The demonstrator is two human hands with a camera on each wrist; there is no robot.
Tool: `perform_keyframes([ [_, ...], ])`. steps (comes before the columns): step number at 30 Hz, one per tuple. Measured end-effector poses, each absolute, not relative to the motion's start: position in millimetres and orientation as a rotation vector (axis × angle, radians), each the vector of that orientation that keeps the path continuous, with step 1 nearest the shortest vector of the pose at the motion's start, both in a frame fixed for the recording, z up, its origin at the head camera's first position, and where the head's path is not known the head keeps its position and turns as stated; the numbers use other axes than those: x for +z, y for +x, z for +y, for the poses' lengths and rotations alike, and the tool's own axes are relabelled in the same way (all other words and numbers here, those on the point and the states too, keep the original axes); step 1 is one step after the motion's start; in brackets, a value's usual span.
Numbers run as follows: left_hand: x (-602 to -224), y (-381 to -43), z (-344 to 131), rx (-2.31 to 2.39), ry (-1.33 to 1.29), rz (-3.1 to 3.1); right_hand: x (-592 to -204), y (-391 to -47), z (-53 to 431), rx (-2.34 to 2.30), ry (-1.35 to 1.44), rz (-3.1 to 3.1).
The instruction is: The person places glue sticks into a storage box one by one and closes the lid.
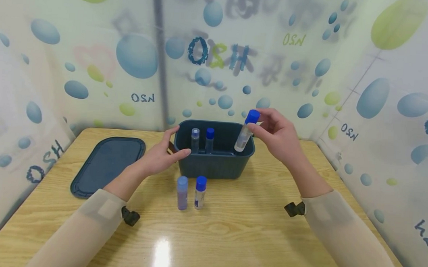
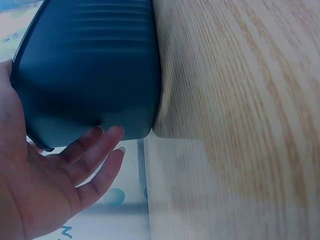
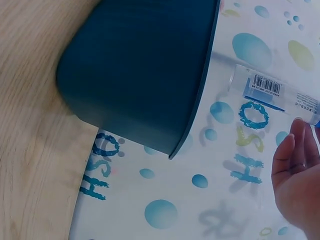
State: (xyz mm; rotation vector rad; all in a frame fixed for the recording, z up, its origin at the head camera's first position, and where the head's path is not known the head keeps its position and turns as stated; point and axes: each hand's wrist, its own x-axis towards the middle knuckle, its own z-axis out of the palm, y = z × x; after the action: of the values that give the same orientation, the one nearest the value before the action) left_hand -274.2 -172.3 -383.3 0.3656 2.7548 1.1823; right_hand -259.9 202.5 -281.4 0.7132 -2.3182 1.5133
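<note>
In the head view a dark blue-green plastic bin (image 1: 212,166) stands on the wooden table. My left hand (image 1: 161,155) holds its left end, with the thumb over the near rim and the index finger at the far corner. The other fingertips (image 2: 116,131) lie against the end wall. My right hand (image 1: 277,132) pinches a clear glue stick (image 1: 243,137) by its blue cap, tilted over the bin's right end. Its barcode label shows in the right wrist view. Inside the bin, a clear-capped tube (image 1: 195,140) and a blue-capped tube (image 1: 209,142) stand upright at the left.
In front of the bin stand a purplish tube (image 1: 182,194) with a light blue cap and a blue-capped glue stick (image 1: 200,194). A dark lid (image 1: 107,166) lies flat at the table's left. A patterned curtain (image 1: 216,89) hangs behind and along both sides.
</note>
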Motion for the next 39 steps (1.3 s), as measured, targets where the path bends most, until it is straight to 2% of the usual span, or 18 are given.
perform_keyframes([
  [16, -383.7, -274.2, -172.3, 1.184, 0.372, 2.761, -309.6, -308.5, 192.5, 1.471, 0.546, -2.457],
  [39, -384.8, -275.3, -173.1, 1.194, 0.374, 2.756, -330.8, -337.5, 169.9, 1.390, 0.556, -2.571],
])
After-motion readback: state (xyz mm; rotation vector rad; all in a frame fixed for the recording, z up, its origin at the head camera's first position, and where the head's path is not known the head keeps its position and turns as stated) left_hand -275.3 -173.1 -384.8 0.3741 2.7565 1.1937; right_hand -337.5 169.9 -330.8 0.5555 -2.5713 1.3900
